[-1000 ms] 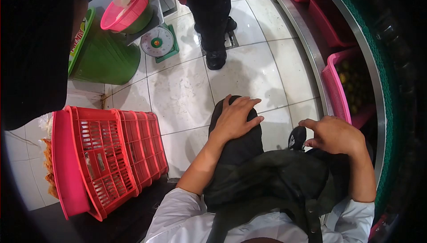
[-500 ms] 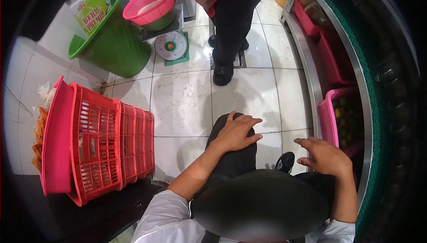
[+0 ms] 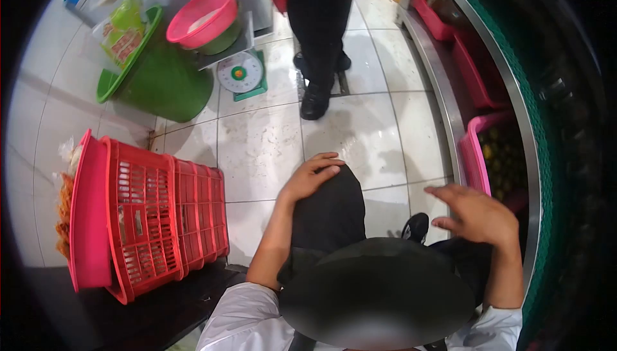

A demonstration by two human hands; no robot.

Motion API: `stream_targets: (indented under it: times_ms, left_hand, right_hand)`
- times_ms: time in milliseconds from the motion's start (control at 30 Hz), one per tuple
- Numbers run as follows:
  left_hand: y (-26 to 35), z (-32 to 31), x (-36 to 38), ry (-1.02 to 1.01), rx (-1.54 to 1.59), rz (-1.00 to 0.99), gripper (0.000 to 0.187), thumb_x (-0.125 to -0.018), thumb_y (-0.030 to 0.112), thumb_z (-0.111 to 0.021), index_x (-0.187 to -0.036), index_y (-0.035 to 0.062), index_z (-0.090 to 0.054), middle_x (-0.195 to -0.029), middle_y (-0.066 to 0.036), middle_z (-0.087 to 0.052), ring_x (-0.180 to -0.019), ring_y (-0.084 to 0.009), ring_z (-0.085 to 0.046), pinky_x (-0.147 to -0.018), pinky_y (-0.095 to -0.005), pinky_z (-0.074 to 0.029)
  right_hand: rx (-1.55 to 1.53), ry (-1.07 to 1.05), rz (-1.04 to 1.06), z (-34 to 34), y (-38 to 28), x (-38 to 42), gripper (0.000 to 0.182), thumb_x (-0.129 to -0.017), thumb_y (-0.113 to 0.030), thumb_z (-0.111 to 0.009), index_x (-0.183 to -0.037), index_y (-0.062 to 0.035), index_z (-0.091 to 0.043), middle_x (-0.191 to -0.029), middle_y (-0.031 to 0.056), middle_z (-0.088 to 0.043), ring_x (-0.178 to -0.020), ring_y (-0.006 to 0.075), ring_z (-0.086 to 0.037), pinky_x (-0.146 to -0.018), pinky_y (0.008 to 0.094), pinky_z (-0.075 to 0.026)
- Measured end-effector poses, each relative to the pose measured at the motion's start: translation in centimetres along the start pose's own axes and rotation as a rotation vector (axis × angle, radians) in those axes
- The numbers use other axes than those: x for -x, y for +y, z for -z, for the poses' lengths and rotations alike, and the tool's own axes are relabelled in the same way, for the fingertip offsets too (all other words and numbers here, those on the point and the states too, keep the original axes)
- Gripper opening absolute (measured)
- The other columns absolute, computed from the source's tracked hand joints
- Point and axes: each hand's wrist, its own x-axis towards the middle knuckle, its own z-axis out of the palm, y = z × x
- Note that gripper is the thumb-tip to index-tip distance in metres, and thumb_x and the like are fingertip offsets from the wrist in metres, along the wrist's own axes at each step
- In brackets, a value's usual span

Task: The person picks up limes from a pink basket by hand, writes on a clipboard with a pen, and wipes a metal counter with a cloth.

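Observation:
My left hand [image 3: 313, 176] rests on the knee of my dark trousers [image 3: 329, 203], fingers extended close together and holding nothing. Over on the right, my right hand [image 3: 477, 215] hovers above my other leg with its fingers stretched out and the thumb apart. It is empty and nearest to the pink basket [image 3: 474, 158] on the low shelf, without visibly touching it. Part of my dark shoe [image 3: 416, 227] shows just left of that hand.
A red crate [image 3: 199, 213] with a pink tub [image 3: 90, 216] stands left. Ahead are a green bin [image 3: 170, 81], a dial scale [image 3: 240, 73] bearing a pink basin [image 3: 205, 14], and another person's legs [image 3: 318, 23]. A metal shelf [image 3: 443, 104] runs along the right.
My left hand has slid left on the knee, its fingers now closer together. My right hand stays raised. The clear container above the pink basin has left that spot; the view has shifted slightly.

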Motion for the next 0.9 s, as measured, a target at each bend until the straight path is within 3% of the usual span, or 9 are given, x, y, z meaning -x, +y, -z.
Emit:
stream_targets:
  times_ms: [100,167,233,300,367,567,733,800,900]
  left_hand:
    - [-2.6,1.2,-0.5,-0.031,0.122,0.035,0.033,-0.100,0.025,-0.065,-0.126,0.0053,-0.072,-0.142,-0.013,-0.061,-0.137,-0.0254,-0.051,-0.116,-0.0346,-0.036]
    - [-5.8,1.7,-0.4,-0.021,0.297,0.157,0.046,-0.102,0.032,-0.061,-0.137,0.0031,-0.064,-0.145,-0.010,-0.059,-0.137,-0.0225,-0.051,-0.116,-0.0338,-0.036]
    - [-5.0,0.3,0.7,0.047,0.598,0.203,0.054,-0.106,0.035,-0.052,-0.147,0.0005,-0.052,-0.145,-0.012,-0.058,-0.135,-0.0230,-0.053,-0.115,-0.0350,-0.039]
    - [-4.7,-2.2,1.9,0.190,0.720,0.275,0.054,-0.108,0.036,-0.047,-0.149,0.0011,-0.050,-0.146,-0.012,-0.057,-0.135,-0.0248,-0.053,-0.116,-0.0355,-0.039]
    - [-5.7,-3.1,3.1,0.244,0.754,0.353,0.053,-0.108,0.036,-0.047,-0.148,0.0022,-0.050,-0.147,-0.012,-0.056,-0.136,-0.0248,-0.053,-0.116,-0.0362,-0.038]
    - [-9.3,-2.1,-3.3,0.212,0.468,0.437,0.050,-0.108,0.035,-0.046,-0.148,0.0058,-0.052,-0.151,-0.012,-0.053,-0.137,-0.0245,-0.052,-0.118,-0.0382,-0.036]
    - [-8.9,1.1,-13.6,0.069,0.094,0.173,0.048,-0.108,0.035,-0.044,-0.147,0.0087,-0.054,-0.154,-0.011,-0.050,-0.138,-0.0243,-0.051,-0.119,-0.0399,-0.035]
    - [2.5,-3.4,-13.7,-0.027,0.204,0.128,0.046,-0.107,0.031,-0.043,-0.149,0.0132,-0.052,-0.156,-0.012,-0.046,-0.140,-0.0239,-0.048,-0.120,-0.0445,-0.033]
    - [5.7,-9.2,-16.2,-0.283,0.239,-0.289,0.048,-0.108,0.030,-0.048,-0.148,0.0040,-0.048,-0.144,-0.015,-0.057,-0.118,-0.0207,-0.065,-0.103,-0.0339,-0.049]
  right_hand:
    - [-0.045,0.348,0.051,-0.1,2.6,3.0,0.054,-0.091,-0.022,-0.074,-0.139,-0.0048,-0.057,-0.126,0.0234,-0.063,-0.116,0.0427,-0.061,-0.097,0.0482,-0.049]
    - [-0.172,0.596,-0.109,-1.5,3.7,5.7,0.050,-0.091,-0.019,-0.073,-0.137,-0.0057,-0.058,-0.126,0.0210,-0.064,-0.115,0.0410,-0.061,-0.097,0.0465,-0.049]
    - [0.097,0.758,-0.331,-4.9,4.9,9.2,0.048,-0.091,-0.018,-0.072,-0.136,-0.0071,-0.060,-0.127,0.0186,-0.065,-0.115,0.0377,-0.062,-0.099,0.0449,-0.047]
    - [0.193,0.709,-0.505,-8.2,5.7,12.7,0.030,-0.086,-0.019,-0.073,-0.114,-0.0081,-0.072,-0.119,0.0114,-0.070,-0.117,0.0320,-0.062,-0.101,0.0474,-0.044]
    - [0.183,0.927,-0.461,-9.6,5.0,14.3,0.021,-0.085,-0.019,-0.073,-0.104,-0.0091,-0.075,-0.114,0.0070,-0.073,-0.117,0.0296,-0.064,-0.101,0.0471,-0.044]
    - [0.118,1.003,-0.625,-10.1,5.9,16.3,0.025,-0.087,-0.024,-0.070,-0.106,-0.0096,-0.073,-0.111,0.0083,-0.073,-0.115,0.0281,-0.064,-0.101,0.0427,-0.044]
    - [0.094,1.078,-0.673,-11.0,5.5,17.0,0.028,-0.086,-0.026,-0.068,-0.107,-0.0071,-0.074,-0.109,0.0109,-0.073,-0.111,0.0292,-0.065,-0.101,0.0447,-0.045]
    - [0.101,1.060,-0.653,-11.2,6.0,17.5,0.033,-0.085,-0.027,-0.069,-0.110,-0.0064,-0.074,-0.113,0.0134,-0.073,-0.112,0.0327,-0.066,-0.100,0.0471,-0.047]
    - [0.084,0.993,-0.816,-10.7,5.4,16.9,0.033,-0.090,-0.029,-0.071,-0.114,-0.0076,-0.075,-0.121,0.0158,-0.072,-0.119,0.0370,-0.063,-0.106,0.0481,-0.045]
